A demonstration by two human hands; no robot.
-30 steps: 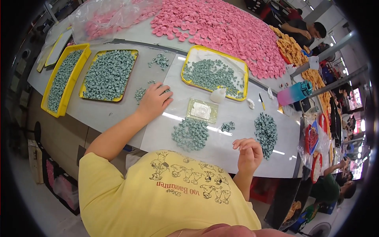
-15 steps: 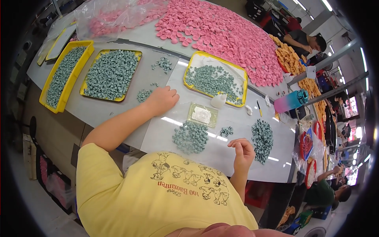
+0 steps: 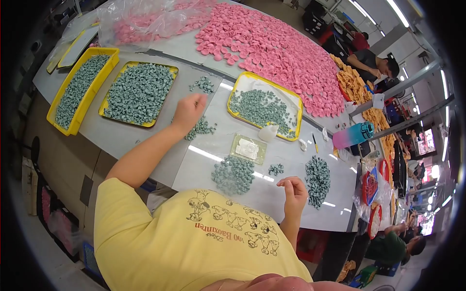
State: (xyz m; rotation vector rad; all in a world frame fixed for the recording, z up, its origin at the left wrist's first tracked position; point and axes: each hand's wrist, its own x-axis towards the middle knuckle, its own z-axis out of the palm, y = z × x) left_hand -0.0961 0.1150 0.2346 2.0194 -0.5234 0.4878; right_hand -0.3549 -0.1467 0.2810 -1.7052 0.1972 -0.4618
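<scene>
left hand (image 3: 188, 109) | centre-left of frame, over a small grey-green pile (image 3: 201, 128); fingers curled, whether it holds a piece I cannot tell | right hand (image 3: 292, 189) | lower centre, fingers bent, thumb near fingertips; hold unclear | piles (image 3: 233, 173) and (image 3: 318, 175) flank it; yellow tray (image 3: 265, 105) at centre; pink pieces (image 3: 272, 43) at top

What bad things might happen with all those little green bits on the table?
The left hand reaches over a loose heap of green pieces, so the arm may well sweep some off the table. The right hand is raised beside another green pile near the table's edge; a bump might spill it. The water bottle lies on its side nearby and could roll.
</scene>
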